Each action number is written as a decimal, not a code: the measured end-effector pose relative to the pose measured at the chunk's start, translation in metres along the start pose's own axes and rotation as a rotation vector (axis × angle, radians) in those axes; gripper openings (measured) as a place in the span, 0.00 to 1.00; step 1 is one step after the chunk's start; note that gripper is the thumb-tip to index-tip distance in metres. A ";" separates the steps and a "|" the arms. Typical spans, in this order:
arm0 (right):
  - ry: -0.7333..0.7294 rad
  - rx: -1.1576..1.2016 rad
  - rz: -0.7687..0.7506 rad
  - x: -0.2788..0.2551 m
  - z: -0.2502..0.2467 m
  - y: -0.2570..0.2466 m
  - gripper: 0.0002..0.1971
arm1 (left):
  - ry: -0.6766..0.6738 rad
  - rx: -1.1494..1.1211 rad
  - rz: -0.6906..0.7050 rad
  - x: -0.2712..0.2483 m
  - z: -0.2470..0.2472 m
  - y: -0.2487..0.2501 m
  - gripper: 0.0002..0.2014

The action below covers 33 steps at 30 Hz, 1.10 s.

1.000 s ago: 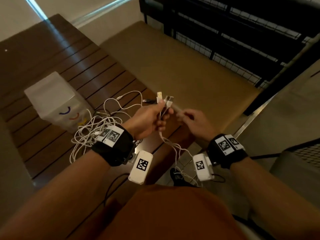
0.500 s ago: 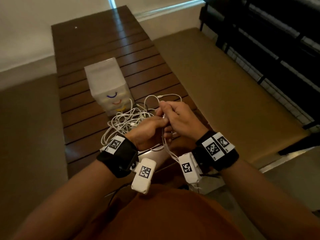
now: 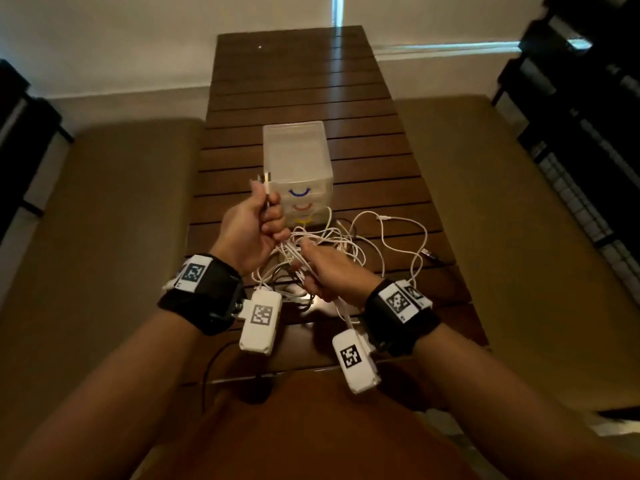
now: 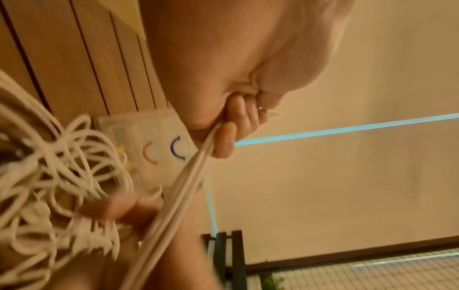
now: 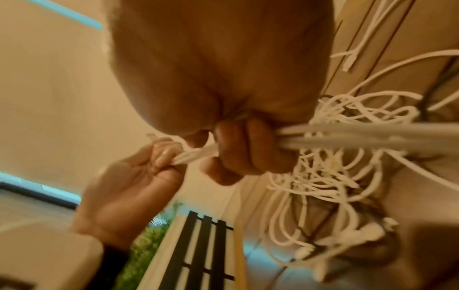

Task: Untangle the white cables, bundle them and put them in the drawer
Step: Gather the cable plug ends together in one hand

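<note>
Centre of head frame: left hand [image 3: 254, 226] fisted round gathered plug ends of white cables [image 3: 349, 242]; right hand [image 3: 334, 271] clenched on same strands lower down; rest a loose tangle on slatted table [image 3: 398, 140]; no bundle yet; drawer unit [image 3: 298, 157] behind, drawers closed.

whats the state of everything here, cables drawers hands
left hand: raised, grips the plug ends of several cables
right hand: lower, grips the same strands
cables: still tangled, loose loops spread on the table
drawer box: upright behind the tangle, drawers look closed
</note>
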State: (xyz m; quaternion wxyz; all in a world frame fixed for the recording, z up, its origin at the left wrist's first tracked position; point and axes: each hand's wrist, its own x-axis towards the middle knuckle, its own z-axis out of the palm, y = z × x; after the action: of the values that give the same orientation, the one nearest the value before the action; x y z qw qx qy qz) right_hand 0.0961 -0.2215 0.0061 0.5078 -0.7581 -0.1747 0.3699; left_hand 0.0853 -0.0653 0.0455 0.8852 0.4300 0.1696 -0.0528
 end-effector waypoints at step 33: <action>0.344 -0.897 0.324 0.086 -0.042 0.068 0.14 | 0.273 0.334 -0.085 -0.015 -0.065 -0.045 0.04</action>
State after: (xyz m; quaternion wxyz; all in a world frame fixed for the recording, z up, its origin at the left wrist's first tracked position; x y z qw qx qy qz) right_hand 0.1772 -0.2221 -0.0794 0.0899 -0.9689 -0.1106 0.2022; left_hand 0.0435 -0.0435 -0.0205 0.7675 0.5662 0.2948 -0.0589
